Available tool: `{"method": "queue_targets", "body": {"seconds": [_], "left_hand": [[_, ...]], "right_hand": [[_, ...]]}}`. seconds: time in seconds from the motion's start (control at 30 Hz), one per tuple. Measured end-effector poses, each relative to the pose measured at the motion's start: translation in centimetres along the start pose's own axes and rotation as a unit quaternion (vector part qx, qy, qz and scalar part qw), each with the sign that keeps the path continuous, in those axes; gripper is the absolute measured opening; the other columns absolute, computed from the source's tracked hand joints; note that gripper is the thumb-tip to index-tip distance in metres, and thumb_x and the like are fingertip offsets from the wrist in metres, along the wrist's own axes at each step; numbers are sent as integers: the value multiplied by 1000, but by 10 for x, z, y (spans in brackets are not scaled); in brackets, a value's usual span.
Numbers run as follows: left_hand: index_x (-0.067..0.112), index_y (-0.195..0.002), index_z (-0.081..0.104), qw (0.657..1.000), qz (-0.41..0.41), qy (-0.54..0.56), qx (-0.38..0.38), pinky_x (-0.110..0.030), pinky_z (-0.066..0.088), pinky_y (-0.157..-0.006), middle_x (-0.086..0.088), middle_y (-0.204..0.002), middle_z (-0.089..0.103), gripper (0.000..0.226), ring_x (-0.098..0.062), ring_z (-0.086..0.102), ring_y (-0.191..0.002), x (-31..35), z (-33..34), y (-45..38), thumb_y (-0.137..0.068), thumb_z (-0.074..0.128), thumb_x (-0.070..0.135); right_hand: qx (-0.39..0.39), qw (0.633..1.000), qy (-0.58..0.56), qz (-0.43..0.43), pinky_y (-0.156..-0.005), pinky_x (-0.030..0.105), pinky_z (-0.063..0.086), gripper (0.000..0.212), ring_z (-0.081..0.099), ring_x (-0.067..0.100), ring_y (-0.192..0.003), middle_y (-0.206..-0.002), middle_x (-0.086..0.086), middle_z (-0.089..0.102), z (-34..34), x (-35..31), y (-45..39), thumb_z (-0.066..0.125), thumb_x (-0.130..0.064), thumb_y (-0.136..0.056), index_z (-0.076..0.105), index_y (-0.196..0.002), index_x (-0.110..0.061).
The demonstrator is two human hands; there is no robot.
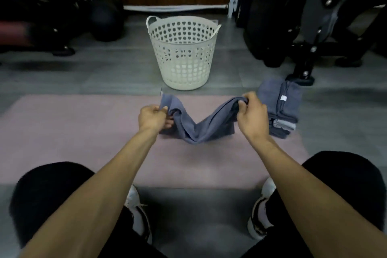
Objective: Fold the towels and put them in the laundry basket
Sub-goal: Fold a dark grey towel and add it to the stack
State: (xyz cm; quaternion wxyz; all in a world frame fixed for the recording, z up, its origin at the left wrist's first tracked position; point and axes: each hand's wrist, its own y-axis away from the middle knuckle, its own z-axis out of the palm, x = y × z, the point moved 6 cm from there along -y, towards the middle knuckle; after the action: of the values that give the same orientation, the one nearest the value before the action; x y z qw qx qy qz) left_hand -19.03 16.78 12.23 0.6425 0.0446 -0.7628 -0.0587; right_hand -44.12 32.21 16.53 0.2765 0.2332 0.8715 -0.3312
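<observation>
While the left hand (154, 118) and right hand (251, 114) each pinch one end with curled fingers, the blue-grey towel (199, 128) sags mid-frame over the pink mat (83, 132), its long axis running left-right, below the white laundry basket (183, 52).

The room around me is dim, with soft, even light on the pink mat (83, 132) and grey floor (104, 73). The far corners sink into near-black. Everything looks slightly soft, and the far left edge smears with blur. The wide lens bows my forearms and knees outward at the near edge.
</observation>
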Motion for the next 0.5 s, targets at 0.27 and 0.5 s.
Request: {"method": "queue_targets", "body": {"seconds": [0.27, 0.5], "left_hand": [[13, -77, 47, 983, 40, 180, 20, -18, 53, -49, -6, -61, 63, 24, -8, 62, -45, 65, -20, 20, -100, 52, 18], [-3, -103, 57, 981, -120, 148, -28, -26, 60, -56, -14, -79, 68, 12, -15, 68, -49, 31, 2, -6, -97, 49, 5]], "right_hand": [[65, 997, -29, 29, -74, 36, 41, 16, 58, 35, -96, -98, 15, 67, -70, -29, -17, 46, -14, -96, 60, -104, -11], [-77, 983, 29, 162, -80, 41, 52, 19, 59, 41, -96, -102, 23, 63, -35, -1, -37, 43, -13, -90, 59, -99, -7]]}}
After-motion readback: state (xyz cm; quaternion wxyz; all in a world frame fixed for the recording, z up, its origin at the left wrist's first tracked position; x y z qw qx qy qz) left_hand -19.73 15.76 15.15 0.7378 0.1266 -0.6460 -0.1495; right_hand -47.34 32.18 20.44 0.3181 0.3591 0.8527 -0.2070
